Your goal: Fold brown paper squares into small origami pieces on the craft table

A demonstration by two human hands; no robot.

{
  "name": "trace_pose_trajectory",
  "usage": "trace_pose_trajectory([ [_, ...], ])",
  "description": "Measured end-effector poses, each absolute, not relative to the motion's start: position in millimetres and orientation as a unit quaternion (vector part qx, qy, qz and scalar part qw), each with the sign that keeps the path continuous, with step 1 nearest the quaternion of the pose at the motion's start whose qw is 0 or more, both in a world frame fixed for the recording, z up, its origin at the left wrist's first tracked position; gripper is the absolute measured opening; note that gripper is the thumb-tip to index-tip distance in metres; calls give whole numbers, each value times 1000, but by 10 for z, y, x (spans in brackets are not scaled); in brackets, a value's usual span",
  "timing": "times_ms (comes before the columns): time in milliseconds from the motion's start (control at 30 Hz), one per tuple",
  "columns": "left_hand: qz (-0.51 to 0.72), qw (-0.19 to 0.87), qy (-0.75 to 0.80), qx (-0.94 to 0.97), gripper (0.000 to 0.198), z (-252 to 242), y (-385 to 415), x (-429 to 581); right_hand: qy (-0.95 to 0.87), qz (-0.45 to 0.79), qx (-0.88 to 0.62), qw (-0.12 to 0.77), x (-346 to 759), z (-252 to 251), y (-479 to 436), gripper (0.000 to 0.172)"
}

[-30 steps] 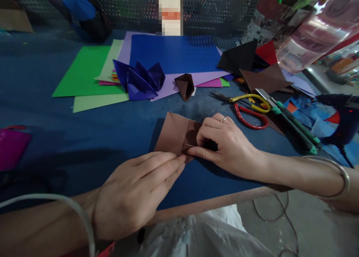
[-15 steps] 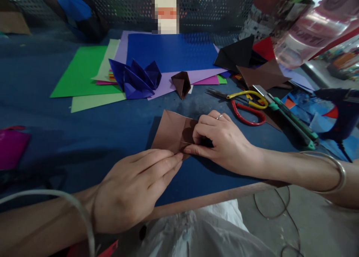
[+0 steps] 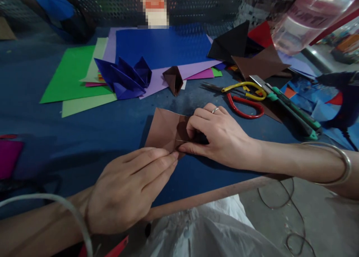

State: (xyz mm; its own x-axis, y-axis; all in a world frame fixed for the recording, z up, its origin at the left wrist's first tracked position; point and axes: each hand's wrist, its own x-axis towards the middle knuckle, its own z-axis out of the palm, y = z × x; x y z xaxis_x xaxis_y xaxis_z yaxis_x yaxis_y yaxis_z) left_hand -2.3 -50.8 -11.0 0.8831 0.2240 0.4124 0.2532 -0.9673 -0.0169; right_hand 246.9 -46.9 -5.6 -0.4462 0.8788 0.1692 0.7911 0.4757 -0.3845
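Observation:
A small square of brown paper (image 3: pixel 161 129), creased across its face, lies on the blue tabletop in front of me. Its near edge is folded up toward the right. My left hand (image 3: pixel 131 186) holds down that near edge, its long fingers close together and the fingertips on the fold; its thumb is hidden. From the right, my right hand (image 3: pixel 218 137) grips the paper's right part with curled fingers above and the thumb along the folded edge. The fingertips of both hands nearly meet at the fold.
Behind the paper stand a folded purple paper piece (image 3: pixel 126 79) and a small folded brown piece (image 3: pixel 174 81), near stacked coloured sheets (image 3: pixel 165 44). To the right lie scissors (image 3: pixel 246 100), a utility knife (image 3: pixel 291 111) and a dark glue gun (image 3: pixel 343 100). A pink bottle (image 3: pixel 305 21) leans behind.
The whole view has shifted slightly, so things on the table appear further left and a little higher. Both hands keep their hold on the brown paper, with hardly any movement against it.

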Motion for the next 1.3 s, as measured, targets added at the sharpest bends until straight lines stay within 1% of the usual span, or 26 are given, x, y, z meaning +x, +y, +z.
trace_pose_trajectory([
  [233,-205,64,-111,-970,34,-101,-494,-50,-847,131,-489,161,2516,-44,-440,33],
  [367,-189,49,-102,-975,31,-101,-489,-57,-848,142,-486,160,2591,-47,-408,30],
  [500,-226,29,-121,-966,27,-86,-493,-18,-846,167,-480,161,2670,-47,-369,26],
  [633,-214,27,-119,-969,26,-90,-500,-4,-833,183,-496,164,2630,-31,-403,22],
  [800,-230,21,-136,-963,35,-165,-515,-23,-814,174,-529,167,2418,-5,-553,33],
  [967,-238,16,-149,-960,36,-192,-525,-23,-810,185,-531,164,2332,7,-595,30],
  [1167,-232,0,-147,-962,36,-192,-535,-29,-806,210,-532,155,2389,39,-533,33],
  [1300,-226,11,-140,-964,34,-107,-498,13,-803,235,-528,148,2439,63,-498,32],
])
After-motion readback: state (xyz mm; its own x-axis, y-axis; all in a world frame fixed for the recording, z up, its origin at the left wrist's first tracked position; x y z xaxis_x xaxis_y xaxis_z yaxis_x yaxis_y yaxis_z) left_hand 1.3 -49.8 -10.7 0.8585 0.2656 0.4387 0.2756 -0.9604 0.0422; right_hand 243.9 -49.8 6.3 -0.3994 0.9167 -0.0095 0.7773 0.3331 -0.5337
